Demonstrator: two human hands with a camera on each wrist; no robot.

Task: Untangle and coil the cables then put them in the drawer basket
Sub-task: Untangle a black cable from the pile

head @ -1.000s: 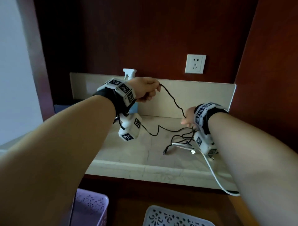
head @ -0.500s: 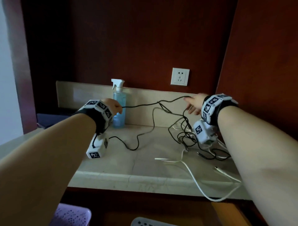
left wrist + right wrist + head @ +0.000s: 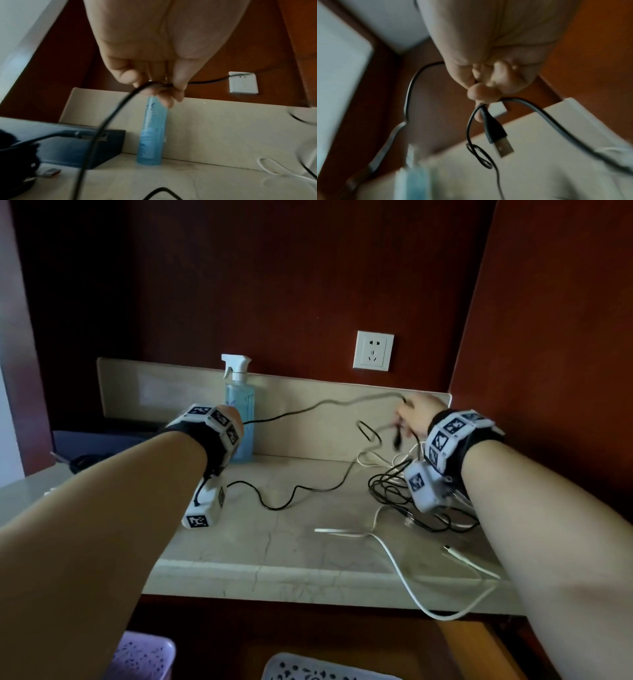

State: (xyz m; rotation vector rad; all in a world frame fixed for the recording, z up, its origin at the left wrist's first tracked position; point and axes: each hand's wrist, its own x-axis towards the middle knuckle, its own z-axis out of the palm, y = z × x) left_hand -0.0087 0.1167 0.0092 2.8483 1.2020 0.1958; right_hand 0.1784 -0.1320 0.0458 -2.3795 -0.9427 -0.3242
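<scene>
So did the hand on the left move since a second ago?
Yes. The left hand came down and leftward, from above the blue plastic spray bottle to level with its body.

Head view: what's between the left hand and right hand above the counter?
A thin black cable spans from left hand to right hand, slack, passing the blue spray bottle; nothing else.

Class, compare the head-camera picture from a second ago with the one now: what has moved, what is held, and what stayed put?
The left hand dropped from above the spray bottle to beside it. The right hand rose from the counter, lifting the black cable and its plug. Both hands keep pinching that cable. The bottle, the wall socket and the white cable did not visibly move.
</scene>
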